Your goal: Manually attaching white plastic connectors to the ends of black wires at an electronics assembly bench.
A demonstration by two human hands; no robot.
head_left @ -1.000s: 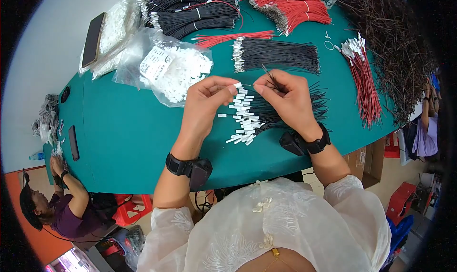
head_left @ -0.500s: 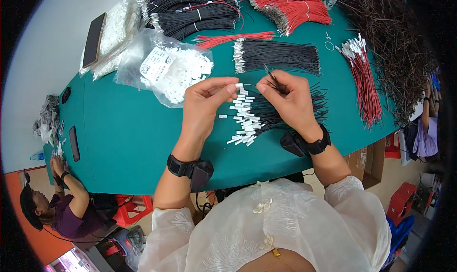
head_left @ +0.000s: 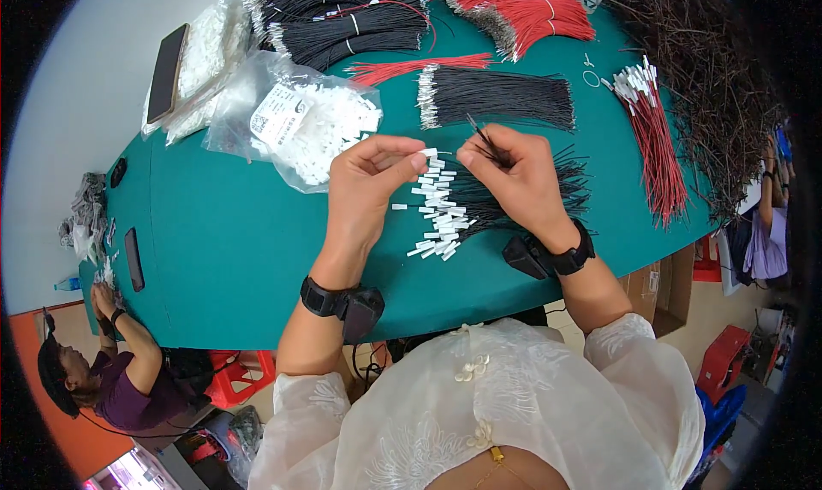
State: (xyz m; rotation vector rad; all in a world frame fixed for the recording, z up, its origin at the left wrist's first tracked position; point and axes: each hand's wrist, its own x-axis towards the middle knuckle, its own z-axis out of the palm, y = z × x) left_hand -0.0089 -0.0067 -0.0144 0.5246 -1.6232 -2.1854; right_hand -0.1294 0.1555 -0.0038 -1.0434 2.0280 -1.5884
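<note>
White connector pinched beside a crowded pile

Across the far side of the green surface lay tied black wire bundles and tied red wire bundles, with loose red wires and a flat row of black wires nearer the person. To the left, an open clear bag spilled small white pieces, and a dark phone rested on another filled bag. To the right lay a sheaf of red wires with white ends, close beside a tangled dark heap. A co-worker sat at the left edge.

Directly below the hands, a heap of white-tipped black wires crowded the space; the right hand covered part of its wires.

The left hand had thumb and forefinger pinching the connector, which sat at their tips, just beyond the heap's top end. A thin pale strand ran from it toward the right fingertips. Those fingers were pressed together, apparently on that strand, though its end was too small to tell. A few dark wires stuck out of the same grasp.
</note>
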